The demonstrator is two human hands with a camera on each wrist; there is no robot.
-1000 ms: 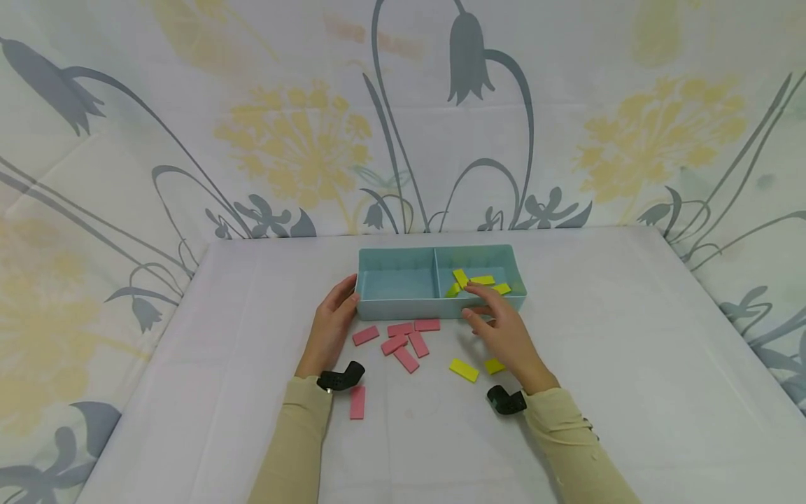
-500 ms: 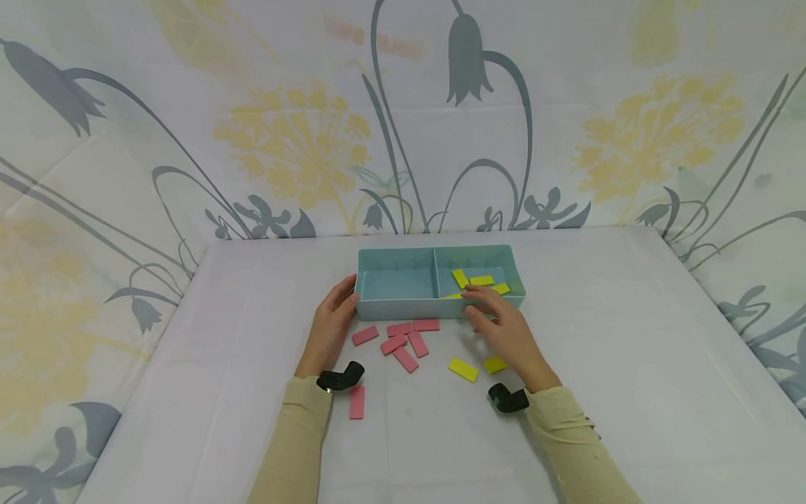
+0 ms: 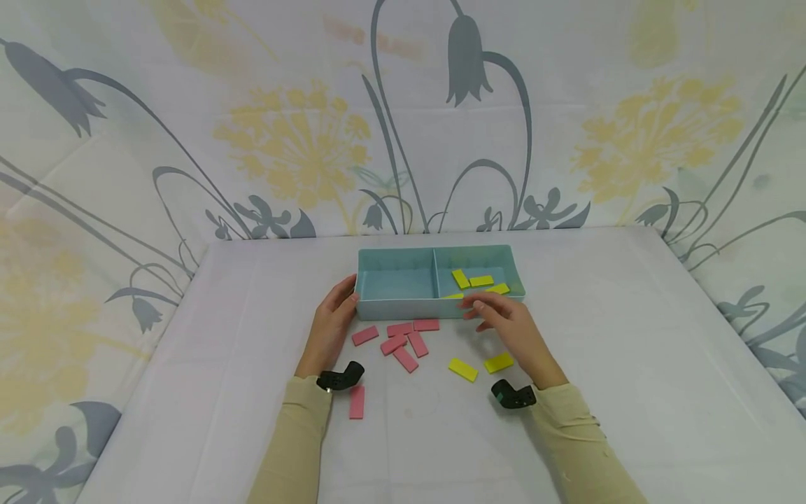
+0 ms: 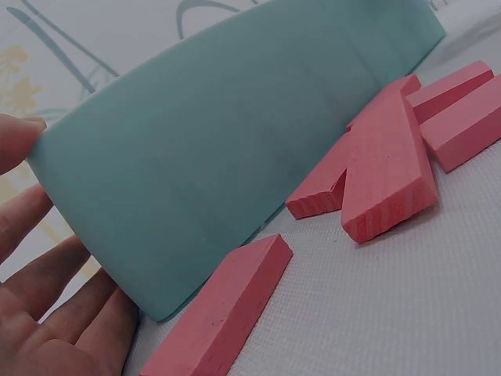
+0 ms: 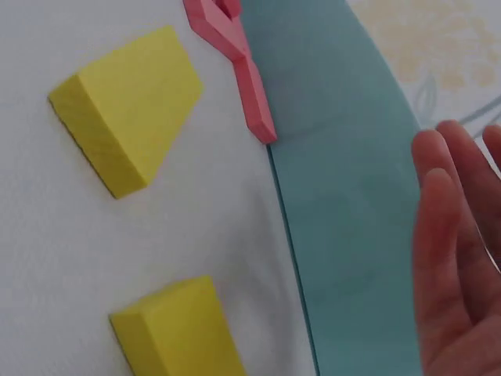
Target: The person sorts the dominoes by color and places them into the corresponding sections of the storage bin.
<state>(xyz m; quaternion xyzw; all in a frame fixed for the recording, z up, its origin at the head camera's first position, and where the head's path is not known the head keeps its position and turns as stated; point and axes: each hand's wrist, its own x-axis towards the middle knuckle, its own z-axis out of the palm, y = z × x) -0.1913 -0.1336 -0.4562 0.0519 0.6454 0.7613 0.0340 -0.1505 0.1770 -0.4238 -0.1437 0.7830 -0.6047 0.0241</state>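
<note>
I see my left hand (image 3: 330, 329) with fingers relaxed, touching the left end of a pale blue two-compartment plastic tray (image 3: 397, 305) near the tabletop's middle. My right hand (image 3: 511, 329) hovers empty with straight fingers at the tray's front wall. Flat yellow wooden blocks (image 3: 480, 281) lie in the right compartment; two more (image 3: 481, 366) and several pink wooden blocks (image 3: 403, 340) lie in front.

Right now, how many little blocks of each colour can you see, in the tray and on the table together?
Pink blocks: 7, all on the table, none in the tray.
Yellow blocks: 6 — 2 on the table, 4 in the tray's right compartment, one partly hidden by the front wall.
Total: 13 blocks.
</note>
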